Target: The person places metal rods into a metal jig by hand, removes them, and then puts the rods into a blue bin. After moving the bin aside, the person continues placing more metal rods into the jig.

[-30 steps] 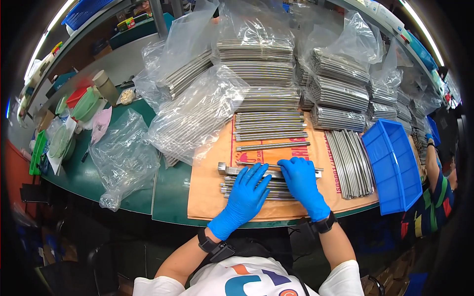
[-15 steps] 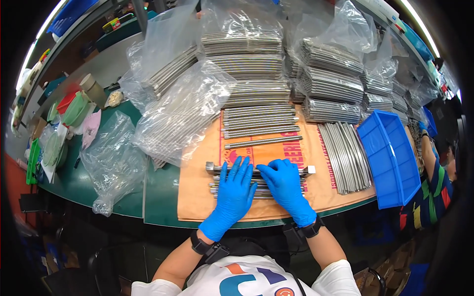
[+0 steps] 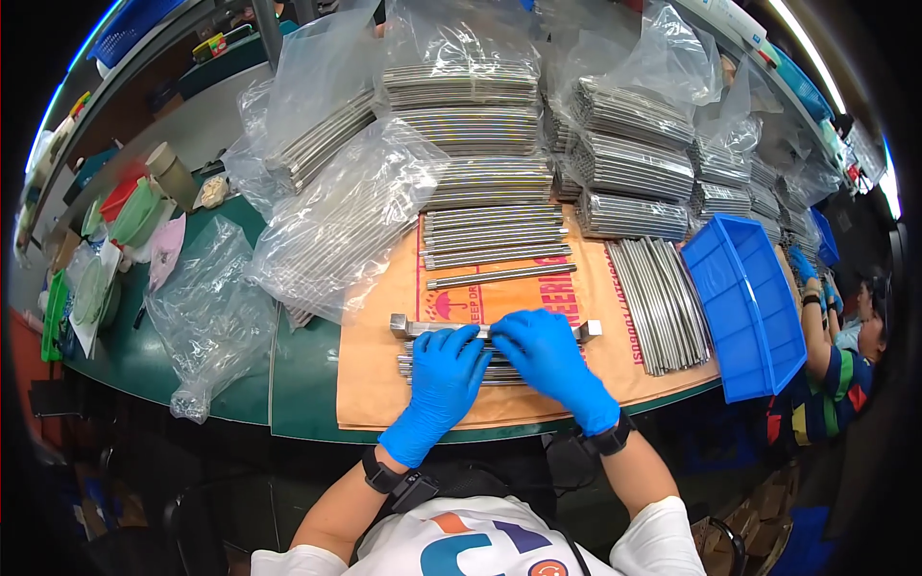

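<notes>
My left hand [image 3: 444, 379], in a blue glove, bends its fingers over a metal rod at the back of a small row of rods [image 3: 499, 372]. My right hand [image 3: 552, 357], gloved alike, pinches at the same rod with fingertips close to the left ones. The rod lies along a metal fixture with a square block [image 3: 399, 325] at its left end and another block [image 3: 589, 331] at its right. My fingers and palms hide the middle of the rods. Beyond the fixture, a single rod [image 3: 501, 277] rests before a row of several more [image 3: 495, 235].
Orange-brown printed sheeting [image 3: 375, 394] covers part of the green table [image 3: 307, 384]. Bundled rods [image 3: 639, 163] in clear plastic are stacked behind. Loose rods [image 3: 658, 307] lie at right beside a blue bin [image 3: 744, 312]. A crumpled plastic bag [image 3: 211, 317] lies left. Another person [image 3: 845, 370] works far right.
My left fingers, stretched flat and spread before, now bend over the rod. My right hand stays at the rod. The whole view has shifted slightly.
</notes>
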